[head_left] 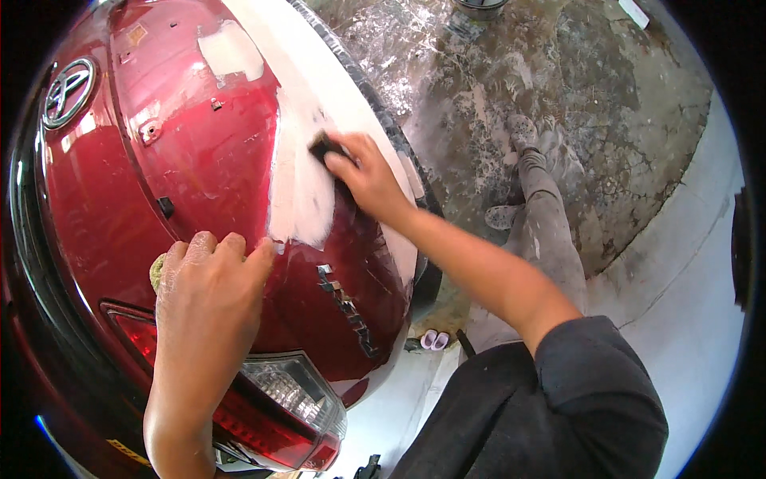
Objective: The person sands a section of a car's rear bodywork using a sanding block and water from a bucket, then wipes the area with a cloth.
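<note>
A dark red car rear (191,152) fills the left of the view, with a large white filler patch (299,184) on its corner. My right hand (363,172) presses a small dark sanding block (323,146) against that white patch. My left hand (207,275) rests flat on the red panel just below the patch, with a yellowish sponge or cloth (157,270) tucked under its palm. A red and clear tail lamp (279,399) sits below my left wrist.
A smaller white patch (231,49) marks the upper panel. A black bumper edge (383,120) borders the body. My legs and dusty shoes (523,132) stand on stained, cracked concrete (606,96). A pale floor strip (686,263) runs at right.
</note>
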Tool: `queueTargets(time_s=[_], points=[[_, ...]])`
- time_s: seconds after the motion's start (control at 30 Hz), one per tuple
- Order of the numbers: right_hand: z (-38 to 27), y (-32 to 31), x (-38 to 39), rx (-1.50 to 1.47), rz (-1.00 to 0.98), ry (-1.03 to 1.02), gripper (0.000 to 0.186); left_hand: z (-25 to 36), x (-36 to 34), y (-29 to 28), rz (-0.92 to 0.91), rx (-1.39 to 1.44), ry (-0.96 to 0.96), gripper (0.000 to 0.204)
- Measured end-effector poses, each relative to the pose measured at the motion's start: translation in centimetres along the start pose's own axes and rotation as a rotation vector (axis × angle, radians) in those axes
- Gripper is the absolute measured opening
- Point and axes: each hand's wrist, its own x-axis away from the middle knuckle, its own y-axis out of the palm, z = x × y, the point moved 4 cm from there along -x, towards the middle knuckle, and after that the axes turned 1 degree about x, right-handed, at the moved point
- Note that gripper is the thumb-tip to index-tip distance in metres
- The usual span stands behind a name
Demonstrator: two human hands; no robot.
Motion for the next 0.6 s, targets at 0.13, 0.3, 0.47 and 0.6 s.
queueTargets(time_s=[0.13, 0.3, 0.47, 0.6], points=[[0.1, 1.6, 1.4, -0.038, -0.004, 0.03, 0.045, -0.3, 1.1, 0.3, -0.008, 0.02, -0.032, 0.029], [-0.8, 0.5, 8.4, 0.046, -0.108, -0.03, 0.048, -0.5, 1.1, 0.7, -0.095, -0.032, -0.032, 0.044], [0.3, 1.1, -0.5, -0.101, -0.034, 0.068, 0.05, 0.1, 1.0, -0.9, -0.06, -0.05, -0.046, 0.033], [-1.3, 0.5, 9.1, -0.017, -0.039, 0.055, 0.046, -0.6, 0.9, 1.2, -0.102, -0.093, -0.026, 0.044]])
